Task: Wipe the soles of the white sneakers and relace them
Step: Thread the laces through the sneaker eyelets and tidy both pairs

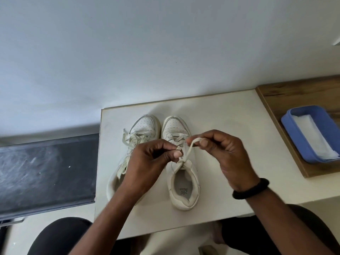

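1. Nearest, both forearms are reached in over the front edge of the desk [230, 126], and a black band [252, 188] is worn on the right wrist.
2. One end of the lace [191, 146] is pinched between thumb and forefinger of the left hand [147, 159]. A loop of the same lace is pinched by the right hand [226, 153]. Both are held just above the tongue of the right sneaker [185, 203].
3. That sneaker is stood upright on the desk, heel toward the person and toe away. It appears to be laced to the top, so the step in hand is judged to be the tying of its bow.
4. For a neat bow, the crossing at the top eyelets should be kept snug while the loop is wrapped. The pull should be shared evenly between the two hands, and the flat lace should be kept untwisted.
5. A small printed mark is seen on the insole [181, 183] near the heel. It lies upside down and is too small to be read with certainty.
6. The left sneaker [145, 126] is set just beside, with its laces slack and trailing. Its lacing is judged to be unfinished.
7. Farther right, a blue tray [296, 142] holding a white wipe [312, 137] is placed on a wooden board [285, 96]. No writing is seen there.
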Available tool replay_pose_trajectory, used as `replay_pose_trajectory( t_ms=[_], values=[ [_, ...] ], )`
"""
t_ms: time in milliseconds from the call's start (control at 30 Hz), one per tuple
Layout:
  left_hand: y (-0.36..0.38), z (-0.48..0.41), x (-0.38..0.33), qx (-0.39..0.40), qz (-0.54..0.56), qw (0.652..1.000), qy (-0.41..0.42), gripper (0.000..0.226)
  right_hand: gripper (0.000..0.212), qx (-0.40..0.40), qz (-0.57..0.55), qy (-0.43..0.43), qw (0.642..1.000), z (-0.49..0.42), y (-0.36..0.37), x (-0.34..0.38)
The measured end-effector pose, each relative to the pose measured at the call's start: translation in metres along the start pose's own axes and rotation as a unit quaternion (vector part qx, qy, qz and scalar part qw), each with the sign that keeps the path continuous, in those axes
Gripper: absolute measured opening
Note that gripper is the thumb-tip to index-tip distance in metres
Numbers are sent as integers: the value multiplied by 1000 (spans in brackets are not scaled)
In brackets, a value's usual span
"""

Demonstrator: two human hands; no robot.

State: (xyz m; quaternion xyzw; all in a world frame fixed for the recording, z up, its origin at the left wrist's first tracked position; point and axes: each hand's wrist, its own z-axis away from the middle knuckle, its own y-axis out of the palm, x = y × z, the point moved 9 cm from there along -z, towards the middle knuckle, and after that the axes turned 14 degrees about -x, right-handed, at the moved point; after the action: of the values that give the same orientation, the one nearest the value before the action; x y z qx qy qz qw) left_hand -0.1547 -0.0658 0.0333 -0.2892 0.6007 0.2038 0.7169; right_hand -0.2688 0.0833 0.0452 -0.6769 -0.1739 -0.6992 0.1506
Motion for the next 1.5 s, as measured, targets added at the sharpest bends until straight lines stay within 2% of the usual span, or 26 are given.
replay_pose_trajectory(
  t_ms=[100, 167, 267, 333, 400, 500, 667, 767, 867, 933, 1033, 1200, 1400, 1500],
  values=[
    [3, 1, 10, -26, 2, 999, -28, 16, 14, -51, -108, 90, 989, -1, 11, -20],
    [5, 2, 15, -25, -8, 999, -37, 8, 12, -90, -121, 121, 981, -1, 10, -31],
    [4, 1, 17, -22, -53, 998, -23, 22, 13, -131, -115, 147, 974, 0, 9, -43],
    [2, 2, 17, -32, -87, 996, -15, 21, 15, -139, -111, 163, 971, -1, 11, -48],
    [-2, 1, 19, -55, -78, 995, -27, 14, 18, -123, -109, 177, 970, -2, 17, -54],
    [-9, -1, 22, -93, -31, 994, -51, 18, 17, -96, -85, 171, 977, -1, 23, -54],
    [6, 5, 18, -48, 53, 996, -49, 10, 15, -104, -90, 187, 973, -1, 17, -56],
    [9, 8, 17, -55, 56, 996, -31, 9, 8, -70, -80, 188, 976, -3, 21, -56],
    [6, 8, 17, -76, 49, 995, -31, 19, 9, -35, -68, 179, 981, -4, 25, -57],
    [4, 9, 20, -91, 24, 994, -52, 35, 11, -6, -52, 173, 983, -5, 25, -56],
    [2, 8, 21, -93, -13, 994, -57, 46, 14, 46, 2, 140, 989, -7, 26, -52],
    [-1, 10, 19, -112, -30, 992, -52, 20, 19, 89, 46, 101, 990, -8, 27, -46],
    [-7, 10, 20, -137, -61, 988, -33, 12, 20, 85, 55, 74, 992, -8, 27, -42],
    [-10, 8, 22, -136, -58, 988, -35, 8, 25, 114, 69, 59, 989, -6, 28, -38]
  ],
)
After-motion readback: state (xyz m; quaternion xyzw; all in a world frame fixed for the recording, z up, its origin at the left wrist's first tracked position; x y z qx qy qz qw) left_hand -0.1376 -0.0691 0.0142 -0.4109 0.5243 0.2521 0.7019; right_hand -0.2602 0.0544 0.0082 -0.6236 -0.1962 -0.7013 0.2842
